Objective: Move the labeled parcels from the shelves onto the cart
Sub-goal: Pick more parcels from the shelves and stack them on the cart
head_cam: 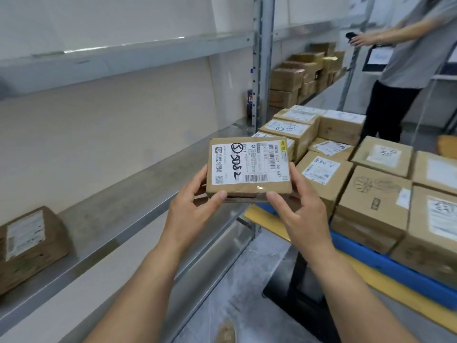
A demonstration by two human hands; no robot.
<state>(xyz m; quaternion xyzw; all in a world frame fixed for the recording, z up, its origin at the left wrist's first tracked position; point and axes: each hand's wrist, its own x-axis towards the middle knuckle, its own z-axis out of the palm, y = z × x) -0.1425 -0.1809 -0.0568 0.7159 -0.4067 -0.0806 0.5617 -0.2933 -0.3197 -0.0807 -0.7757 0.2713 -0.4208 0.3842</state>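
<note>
One box sits at the left end of the shelf, near its front edge. The left hand and right hand clamp the parcel by its near corners, in the air between the shelf's front edge and the cart. The stack there looks tightly packed. Set on an uneven top, the parcel could slide off the cart's near edge.
</note>
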